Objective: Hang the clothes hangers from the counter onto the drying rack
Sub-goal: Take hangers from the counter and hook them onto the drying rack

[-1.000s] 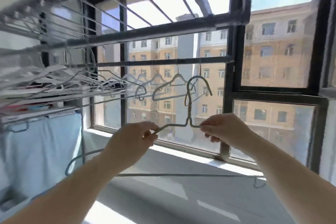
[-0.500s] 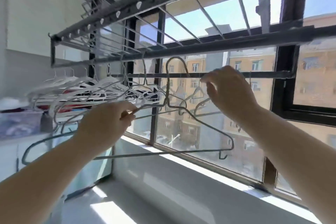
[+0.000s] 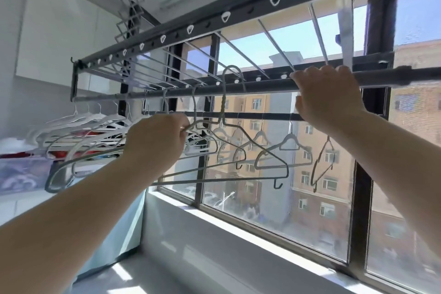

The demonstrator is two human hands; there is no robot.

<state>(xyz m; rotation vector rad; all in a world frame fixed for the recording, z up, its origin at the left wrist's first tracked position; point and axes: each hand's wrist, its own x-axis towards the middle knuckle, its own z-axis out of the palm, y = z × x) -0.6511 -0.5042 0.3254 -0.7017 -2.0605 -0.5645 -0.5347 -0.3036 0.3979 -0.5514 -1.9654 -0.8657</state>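
A grey drying rack (image 3: 250,87) hangs overhead by the window, with a round rail running left to right. My left hand (image 3: 155,141) grips the shoulder of a grey wire hanger (image 3: 274,161), whose hook (image 3: 232,71) is looped over the rail. My right hand (image 3: 327,93) is raised at the rail, right of that hook, fingers curled over the bar. Two more hooks (image 3: 194,93) sit on the rail left of mine. Several white hangers (image 3: 90,124) hang at the rack's left end.
A lower dark bar (image 3: 262,116) by the window carries several small hangers. A window sill (image 3: 214,234) runs below. At the left stand a counter with boxes (image 3: 21,174) and a light blue cloth (image 3: 124,234). The rack's cross rods (image 3: 274,45) lie above my hands.
Both hands rose with the hanger from sill height to the rack. Its hook now sits over the rail, and my right hand moved from the hanger up to the rail.
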